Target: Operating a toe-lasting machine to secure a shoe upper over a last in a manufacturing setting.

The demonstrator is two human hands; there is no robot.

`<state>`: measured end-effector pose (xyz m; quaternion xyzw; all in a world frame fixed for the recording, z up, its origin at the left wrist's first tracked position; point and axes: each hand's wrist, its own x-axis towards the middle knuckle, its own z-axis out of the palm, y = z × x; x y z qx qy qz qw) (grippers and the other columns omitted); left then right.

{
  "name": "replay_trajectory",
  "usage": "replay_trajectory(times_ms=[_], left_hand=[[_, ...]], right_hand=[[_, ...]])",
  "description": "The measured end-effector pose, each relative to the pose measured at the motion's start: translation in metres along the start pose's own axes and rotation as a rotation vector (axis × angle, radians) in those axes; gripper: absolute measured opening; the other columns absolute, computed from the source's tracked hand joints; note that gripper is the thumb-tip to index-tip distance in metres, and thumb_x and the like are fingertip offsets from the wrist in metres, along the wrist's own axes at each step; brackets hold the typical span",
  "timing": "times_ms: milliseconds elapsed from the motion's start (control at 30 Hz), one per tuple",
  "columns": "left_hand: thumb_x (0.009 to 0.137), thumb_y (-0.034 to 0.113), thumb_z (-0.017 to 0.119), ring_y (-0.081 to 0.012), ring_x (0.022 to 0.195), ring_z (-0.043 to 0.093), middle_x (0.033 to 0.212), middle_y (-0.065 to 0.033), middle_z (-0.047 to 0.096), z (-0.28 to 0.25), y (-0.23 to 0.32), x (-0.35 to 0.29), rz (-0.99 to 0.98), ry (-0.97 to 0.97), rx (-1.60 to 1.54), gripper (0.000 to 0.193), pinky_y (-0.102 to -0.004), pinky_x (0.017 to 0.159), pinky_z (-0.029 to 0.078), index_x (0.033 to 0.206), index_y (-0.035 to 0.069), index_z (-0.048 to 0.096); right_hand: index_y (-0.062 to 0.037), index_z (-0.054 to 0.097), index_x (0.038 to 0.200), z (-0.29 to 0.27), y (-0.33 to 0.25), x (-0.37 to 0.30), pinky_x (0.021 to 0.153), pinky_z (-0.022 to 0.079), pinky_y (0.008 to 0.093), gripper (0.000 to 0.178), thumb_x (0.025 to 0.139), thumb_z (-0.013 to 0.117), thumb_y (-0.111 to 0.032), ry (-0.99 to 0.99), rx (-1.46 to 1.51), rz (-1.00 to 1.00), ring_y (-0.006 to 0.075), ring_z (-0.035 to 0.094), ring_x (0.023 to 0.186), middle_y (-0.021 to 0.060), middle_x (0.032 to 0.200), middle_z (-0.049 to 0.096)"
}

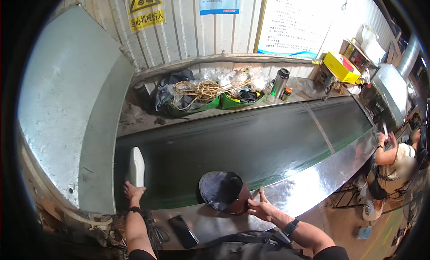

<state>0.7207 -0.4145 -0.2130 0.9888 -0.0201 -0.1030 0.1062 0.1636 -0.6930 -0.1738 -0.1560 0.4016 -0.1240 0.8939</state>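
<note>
At the left end of the dark green belt (215, 139), my left hand (134, 191) grips the near end of a white shoe sole (137, 168), which points away from me. A round, dark reddish-brown pot (239, 201) stands at the belt's near edge, its inside coated with greyish residue. My right hand (263, 207) is at the pot's right side, fingers spread and one pointing up. Its fingertips are at or very near the pot's wall; whether they touch is hard to tell. The pot's bottom is mostly hidden in shadow.
A phone (183, 232) lies on the metal edge before me. A grey metal housing (67, 107) rises at left. Beyond the belt are green containers (197, 107) with twine, a steel flask (280, 82), a small jar (286, 94) and a yellow box (341, 67). Another person (389, 159) works at far right.
</note>
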Motion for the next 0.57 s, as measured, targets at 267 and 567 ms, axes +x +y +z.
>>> replay_trajectory(times_ms=[267,567], left_hand=[[0.061,0.032,0.090,-0.0419,0.140,0.041,0.147,-0.0225,0.046,-0.051,0.057,-0.116,0.247,0.090,0.082,0.103,-0.0522,0.114,0.039,0.152,0.027,0.042],[0.065,0.018,0.078,-0.0393,0.141,0.031,0.149,-0.0198,0.038,-0.041,0.115,-0.353,1.311,0.245,0.060,0.055,-0.0559,0.110,0.032,0.119,0.016,0.073]], right_hand=[[-0.0284,0.022,0.165,-0.033,-0.052,-0.030,0.100,0.050,0.0452,0.098,0.088,0.075,0.000,-0.032,-0.172,-0.286,0.0237,0.065,0.090,0.0099,0.112,0.069],[-0.0475,0.012,0.161,-0.105,-0.073,-0.125,0.107,0.036,0.0808,0.096,0.092,0.077,-0.030,-0.219,-0.116,-0.214,0.0432,0.030,0.150,0.0100,0.168,0.017]])
